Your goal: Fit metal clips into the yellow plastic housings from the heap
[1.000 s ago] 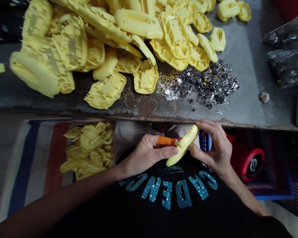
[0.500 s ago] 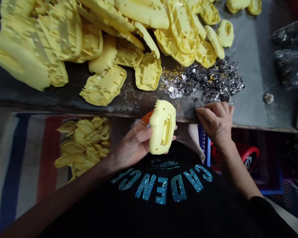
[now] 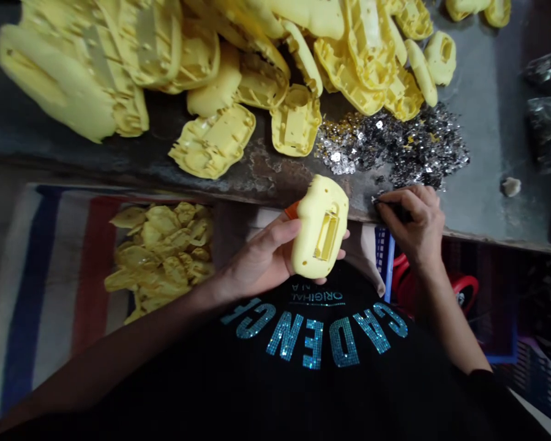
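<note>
My left hand is shut on a yellow moulded plastic shell, whose rectangular recess faces up. Just behind the shell, a bit of an orange tool handle shows, mostly hidden. My right hand pinches a small dark piece at the worn metal table edge. Its fingertips are beside a heap of silver and dark metal bits. A large pile of similar yellow shells with spiky trimmings lies farther along the table.
A striped cloth below the table edge holds yellow plastic pieces. A blue crate and a red-and-black round object sit under the right side. Black plastic bags lie at the right.
The shell has passed from between both hands into my left hand and turned its recess up. My right hand has moved up to the table edge by the metal bits and pinched something dark.
</note>
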Demonstrator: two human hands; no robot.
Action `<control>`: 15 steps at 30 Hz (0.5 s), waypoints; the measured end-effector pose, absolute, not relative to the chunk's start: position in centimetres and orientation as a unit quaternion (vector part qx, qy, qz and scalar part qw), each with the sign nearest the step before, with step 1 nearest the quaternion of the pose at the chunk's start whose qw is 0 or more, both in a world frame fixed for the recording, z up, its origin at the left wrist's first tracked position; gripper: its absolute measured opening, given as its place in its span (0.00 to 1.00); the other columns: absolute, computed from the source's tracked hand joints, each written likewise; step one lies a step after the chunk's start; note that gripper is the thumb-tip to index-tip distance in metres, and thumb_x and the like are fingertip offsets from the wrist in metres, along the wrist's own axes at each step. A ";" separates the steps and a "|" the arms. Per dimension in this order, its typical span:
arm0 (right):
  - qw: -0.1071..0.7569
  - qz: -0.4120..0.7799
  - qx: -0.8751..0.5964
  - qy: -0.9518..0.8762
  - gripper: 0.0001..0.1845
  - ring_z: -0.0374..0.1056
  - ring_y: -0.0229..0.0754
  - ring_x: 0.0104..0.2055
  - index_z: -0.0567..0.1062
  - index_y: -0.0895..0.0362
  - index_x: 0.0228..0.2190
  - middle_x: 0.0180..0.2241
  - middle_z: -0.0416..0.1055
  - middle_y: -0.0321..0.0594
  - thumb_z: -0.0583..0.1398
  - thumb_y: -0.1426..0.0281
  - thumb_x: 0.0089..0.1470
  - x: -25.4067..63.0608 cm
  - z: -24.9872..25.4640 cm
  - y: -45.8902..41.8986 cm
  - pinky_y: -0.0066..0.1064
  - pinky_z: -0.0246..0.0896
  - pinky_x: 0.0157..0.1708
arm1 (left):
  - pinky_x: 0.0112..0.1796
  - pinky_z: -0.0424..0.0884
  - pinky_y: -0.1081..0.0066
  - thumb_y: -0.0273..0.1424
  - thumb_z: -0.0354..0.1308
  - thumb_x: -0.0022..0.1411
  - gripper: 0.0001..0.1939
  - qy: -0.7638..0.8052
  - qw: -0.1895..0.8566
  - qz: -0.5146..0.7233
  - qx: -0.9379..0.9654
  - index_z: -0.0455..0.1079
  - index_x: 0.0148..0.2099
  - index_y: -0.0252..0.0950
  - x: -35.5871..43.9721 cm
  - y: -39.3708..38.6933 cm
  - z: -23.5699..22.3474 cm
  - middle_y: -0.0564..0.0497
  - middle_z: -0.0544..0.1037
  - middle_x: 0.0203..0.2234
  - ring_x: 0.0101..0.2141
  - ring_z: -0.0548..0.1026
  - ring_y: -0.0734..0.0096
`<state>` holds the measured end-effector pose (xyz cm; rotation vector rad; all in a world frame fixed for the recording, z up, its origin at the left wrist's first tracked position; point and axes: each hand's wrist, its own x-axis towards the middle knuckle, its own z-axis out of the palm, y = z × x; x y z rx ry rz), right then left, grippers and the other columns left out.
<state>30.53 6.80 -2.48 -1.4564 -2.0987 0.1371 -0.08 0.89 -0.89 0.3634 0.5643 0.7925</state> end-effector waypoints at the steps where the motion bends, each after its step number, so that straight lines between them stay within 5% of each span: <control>1: 0.290 0.055 -0.543 -0.786 0.08 0.76 0.56 0.46 0.88 0.47 0.44 0.40 0.85 0.42 0.69 0.59 0.73 30.5 -2.5 6.9 0.50 0.66 0.50 | 0.31 0.90 0.65 0.55 0.78 0.67 0.45 0.261 0.871 0.376 0.179 0.73 0.76 0.40 0.0 0.8 -1.0 0.35 0.90 0.59 0.50 0.93 0.42; 10: 0.332 0.060 -0.480 -0.810 0.02 0.79 0.53 0.44 0.87 0.46 0.44 0.41 0.88 0.39 0.71 0.65 0.73 29.0 0.3 5.6 0.49 0.65 0.47 | 0.29 0.88 0.68 0.56 0.74 0.71 0.44 0.241 0.875 0.371 0.197 0.69 0.78 0.41 0.3 0.6 -1.2 0.37 0.91 0.55 0.48 0.93 0.45; 15: 0.329 0.159 -0.361 -0.858 0.11 0.82 0.50 0.40 0.84 0.46 0.48 0.42 0.89 0.35 0.72 0.74 0.71 27.3 4.4 4.0 0.47 0.66 0.45 | 0.31 0.89 0.66 0.58 0.72 0.73 0.42 0.217 0.886 0.361 0.194 0.68 0.76 0.40 0.8 0.5 -1.2 0.38 0.90 0.56 0.47 0.93 0.46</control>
